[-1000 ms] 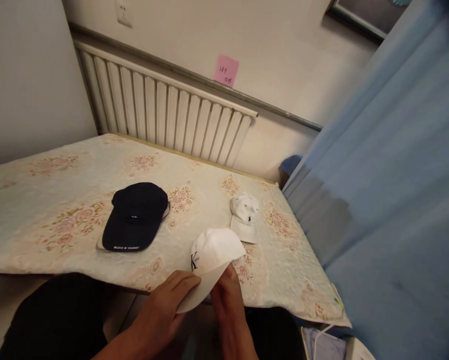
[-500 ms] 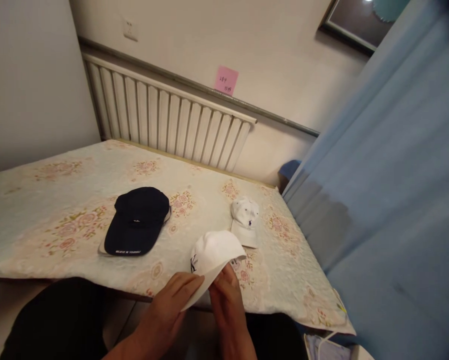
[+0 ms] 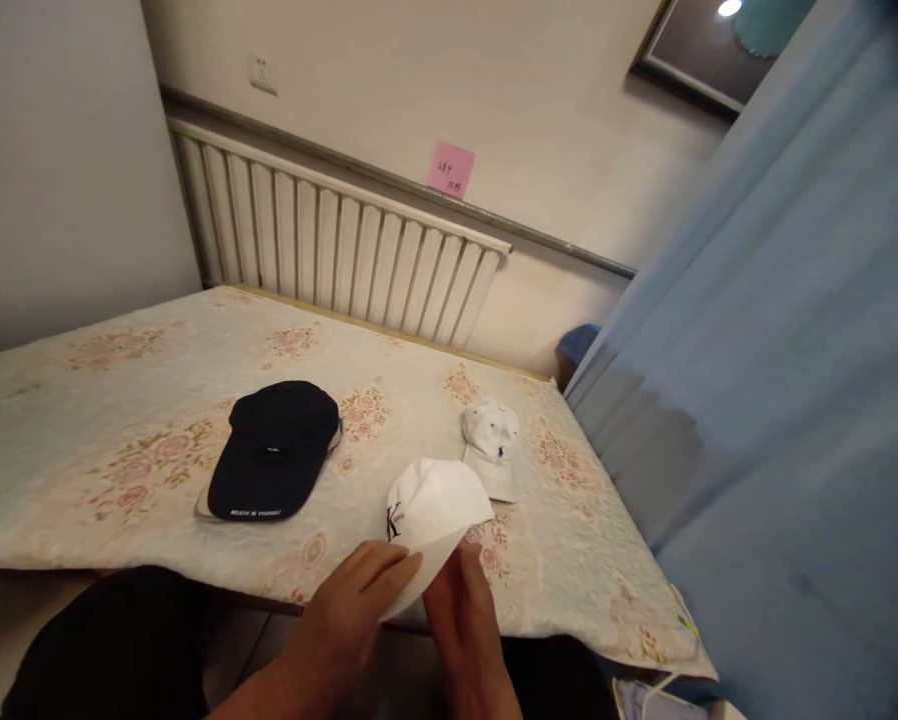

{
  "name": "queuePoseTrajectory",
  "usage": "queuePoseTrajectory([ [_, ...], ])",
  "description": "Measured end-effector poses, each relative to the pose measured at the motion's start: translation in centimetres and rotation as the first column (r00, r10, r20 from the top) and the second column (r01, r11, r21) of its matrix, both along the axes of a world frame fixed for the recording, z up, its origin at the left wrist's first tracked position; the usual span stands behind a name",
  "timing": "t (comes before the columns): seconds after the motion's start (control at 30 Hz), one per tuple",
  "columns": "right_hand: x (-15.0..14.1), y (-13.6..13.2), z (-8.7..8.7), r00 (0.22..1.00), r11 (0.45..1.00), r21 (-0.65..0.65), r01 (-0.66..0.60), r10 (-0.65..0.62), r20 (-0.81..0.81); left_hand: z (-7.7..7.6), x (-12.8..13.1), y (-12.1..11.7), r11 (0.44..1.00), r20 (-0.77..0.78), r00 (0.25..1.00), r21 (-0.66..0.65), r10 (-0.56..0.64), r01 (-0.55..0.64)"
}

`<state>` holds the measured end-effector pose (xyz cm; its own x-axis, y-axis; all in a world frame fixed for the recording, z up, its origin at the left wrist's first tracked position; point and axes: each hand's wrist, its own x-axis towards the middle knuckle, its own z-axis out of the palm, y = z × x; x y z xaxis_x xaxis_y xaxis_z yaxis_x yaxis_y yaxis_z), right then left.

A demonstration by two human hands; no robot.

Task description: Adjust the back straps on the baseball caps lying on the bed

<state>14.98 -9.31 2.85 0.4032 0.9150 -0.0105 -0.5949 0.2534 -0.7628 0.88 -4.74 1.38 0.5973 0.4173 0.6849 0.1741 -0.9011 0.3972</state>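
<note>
A white cap with a black letter on its side rests at the near edge of the table. Both my hands grip its brim: my left hand pinches the brim from the left, and my right hand holds it from the right with the thumb up against the brim. A dark navy cap with white lettering on its visor lies to the left. A smaller white cap with a small dark logo lies just behind the held one.
The table carries a pale floral cloth. Behind it stands a white radiator with a pink sticky note on the wall above. A blue curtain hangs along the right. My dark-clothed lap sits below the table edge.
The view has tilted up slightly. My hands keep their grip on the white cap's brim and have shifted the cap a little farther onto the table.
</note>
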Motion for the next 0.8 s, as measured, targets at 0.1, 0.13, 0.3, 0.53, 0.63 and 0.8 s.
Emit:
queuePoseTrajectory([
  [0.1, 0.4, 0.1, -0.2, 0.995, 0.997, -0.07, -0.023, 0.016, -0.098, -0.1, 0.2, -0.2, 0.997, -0.032, 0.999, 0.077, 0.029, -0.026],
  [0.13, 0.5, 0.2, -0.2, 0.994, 0.997, -0.079, -0.028, 0.02, -0.107, -0.1, 0.2, -0.3, 0.995, -0.042, 0.999, 0.093, 0.031, -0.027],
  [0.3, 1.1, 0.2, 0.3, 0.963, 0.983, -0.178, -0.051, 0.002, -0.27, -0.9, -0.5, -0.5, 0.996, -0.061, 0.998, 0.084, 0.011, -0.006],
  [0.53, 2.6, -0.6, 2.5, 0.918, 0.969, -0.214, -0.121, 0.027, -0.396, -2.7, -2.3, 1.0, 0.989, -0.073, 0.986, 0.003, 0.151, -0.151],
  [0.63, 2.3, -0.9, 2.7, 0.914, 0.975, -0.199, -0.093, 0.005, -0.405, -2.6, -2.6, 1.4, 0.99, -0.087, 0.987, -0.024, 0.137, -0.14],
  [0.8, 1.7, -0.9, 2.6, 0.926, 0.983, -0.163, -0.087, 0.019, -0.378, -3.0, -2.7, 1.2, 0.984, -0.05, 0.995, -0.152, 0.088, -0.095],
])
